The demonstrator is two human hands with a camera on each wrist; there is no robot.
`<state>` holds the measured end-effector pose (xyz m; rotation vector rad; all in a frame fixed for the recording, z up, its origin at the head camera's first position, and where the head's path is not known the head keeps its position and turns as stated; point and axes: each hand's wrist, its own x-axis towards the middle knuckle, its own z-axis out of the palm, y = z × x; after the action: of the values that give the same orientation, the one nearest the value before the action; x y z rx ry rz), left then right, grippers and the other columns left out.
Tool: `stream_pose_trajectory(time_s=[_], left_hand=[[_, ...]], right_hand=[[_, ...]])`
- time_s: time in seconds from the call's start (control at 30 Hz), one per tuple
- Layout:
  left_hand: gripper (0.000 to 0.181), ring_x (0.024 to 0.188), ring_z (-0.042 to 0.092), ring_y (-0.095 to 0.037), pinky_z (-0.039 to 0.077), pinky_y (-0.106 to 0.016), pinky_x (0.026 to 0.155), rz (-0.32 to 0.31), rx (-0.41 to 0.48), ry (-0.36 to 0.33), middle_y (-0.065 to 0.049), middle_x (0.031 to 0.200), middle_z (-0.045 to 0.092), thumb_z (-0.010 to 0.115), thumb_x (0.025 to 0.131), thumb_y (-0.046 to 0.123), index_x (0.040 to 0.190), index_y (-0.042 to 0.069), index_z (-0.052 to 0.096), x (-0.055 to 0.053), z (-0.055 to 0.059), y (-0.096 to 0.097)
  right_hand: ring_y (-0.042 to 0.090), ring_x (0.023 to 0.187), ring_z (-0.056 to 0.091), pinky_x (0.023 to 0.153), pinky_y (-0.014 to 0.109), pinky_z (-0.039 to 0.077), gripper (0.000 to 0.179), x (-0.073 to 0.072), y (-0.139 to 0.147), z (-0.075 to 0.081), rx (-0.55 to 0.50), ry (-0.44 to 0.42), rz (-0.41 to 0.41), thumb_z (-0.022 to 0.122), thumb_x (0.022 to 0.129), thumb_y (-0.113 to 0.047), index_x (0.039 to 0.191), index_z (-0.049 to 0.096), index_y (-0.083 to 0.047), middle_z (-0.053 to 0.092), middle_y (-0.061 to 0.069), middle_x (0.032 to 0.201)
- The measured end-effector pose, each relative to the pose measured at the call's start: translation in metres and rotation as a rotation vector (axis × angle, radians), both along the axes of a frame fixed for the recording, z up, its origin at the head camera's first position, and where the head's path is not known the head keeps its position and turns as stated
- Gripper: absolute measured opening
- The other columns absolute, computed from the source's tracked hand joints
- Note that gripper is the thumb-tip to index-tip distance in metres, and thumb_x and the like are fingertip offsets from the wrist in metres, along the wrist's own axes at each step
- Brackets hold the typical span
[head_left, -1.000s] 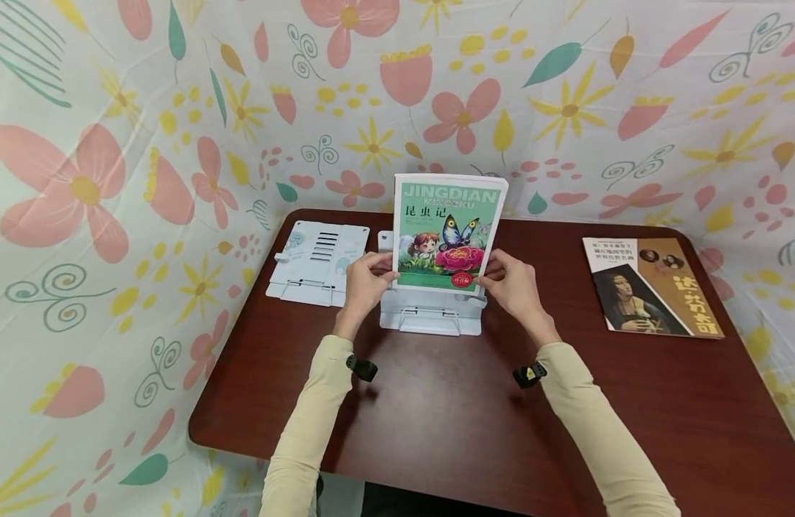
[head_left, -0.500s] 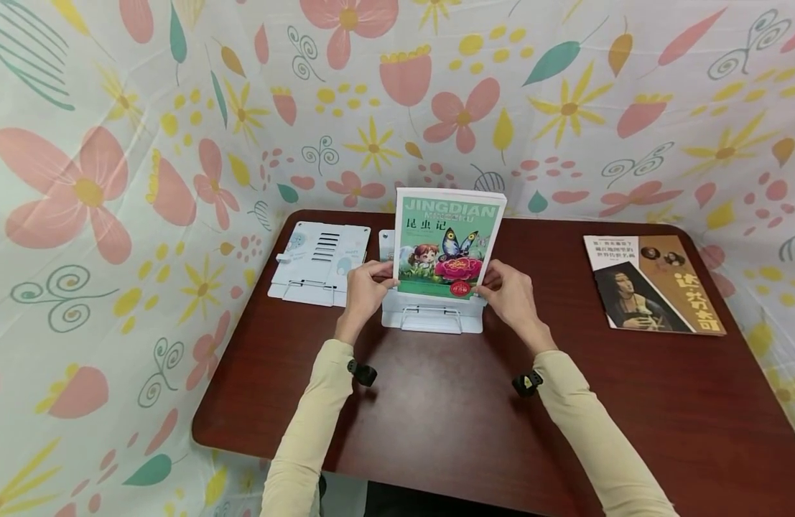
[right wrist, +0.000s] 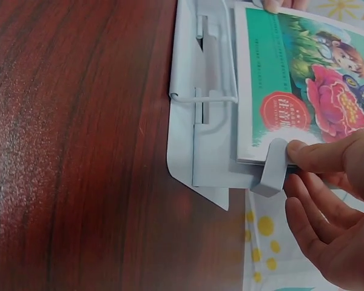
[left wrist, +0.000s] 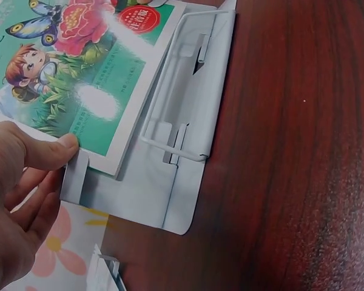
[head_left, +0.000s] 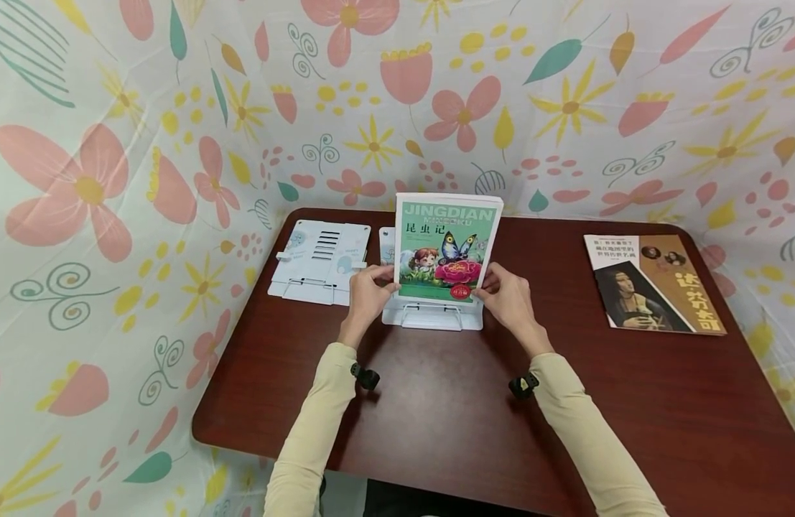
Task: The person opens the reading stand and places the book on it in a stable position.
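Pinching the green book (head_left: 446, 248), left hand (head_left: 368, 296) and right hand (head_left: 510, 298) clamp opposite sides, thumbs in front.

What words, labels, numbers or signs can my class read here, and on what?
"JINGDIAN": green book; line below too blurred.
"昆虫记": same cover.
"注音版": red badge on it.
"达·芬奇": brown book.
Too small: both books' other lines, print on left stand and middle stand.
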<state>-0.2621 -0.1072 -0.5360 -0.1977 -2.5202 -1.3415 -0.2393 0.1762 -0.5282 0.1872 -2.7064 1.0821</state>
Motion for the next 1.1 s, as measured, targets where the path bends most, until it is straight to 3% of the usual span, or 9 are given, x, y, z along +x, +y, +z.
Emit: stream_pose_trajectory(time_s=[0.33, 0.57, 1.1], left_hand=[[0.02, 0.078, 0.071, -0.023, 0.058, -0.034, 0.073, 0.038, 0.009, -0.032, -0.007, 0.084, 0.077, 0.086, 0.08, 0.009, 0.097, 0.007, 0.076, 0.0026, -0.0037, -0.0005], [0.021, 0.085, 0.071, -0.022, 0.057, -0.034, 0.077, 0.041, 0.008, -0.034, -0.007, 0.09, 0.077, 0.084, 0.084, 0.011, 0.103, 0.007, 0.076, 0.0046, -0.0061, 0.0], [0.024, 0.089, 0.071, -0.022, 0.057, -0.035, 0.078, 0.037, 0.034, -0.03, -0.008, 0.094, 0.077, 0.083, 0.085, 0.011, 0.108, 0.006, 0.076, 0.0074, -0.0072, -0.0033]], right_hand=[[0.031, 0.078, 0.074, 0.071, 0.048, 0.061, 0.023, 0.0022, -0.0044, -0.0019, 0.024, -0.014, -0.01, 0.079, 0.087, -0.012, 0.101, 0.065, -0.001, 0.074, 0.019, 0.088], [0.031, 0.079, 0.074, 0.071, 0.047, 0.061, 0.025, 0.0046, -0.0067, -0.0018, 0.036, -0.04, -0.043, 0.078, 0.088, -0.014, 0.102, 0.066, 0.002, 0.074, 0.019, 0.091], [0.031, 0.078, 0.074, 0.073, 0.047, 0.061, 0.02, 0.0034, -0.0078, -0.0052, 0.051, -0.025, -0.038, 0.076, 0.09, -0.013, 0.1, 0.066, 0.001, 0.075, 0.019, 0.091]])
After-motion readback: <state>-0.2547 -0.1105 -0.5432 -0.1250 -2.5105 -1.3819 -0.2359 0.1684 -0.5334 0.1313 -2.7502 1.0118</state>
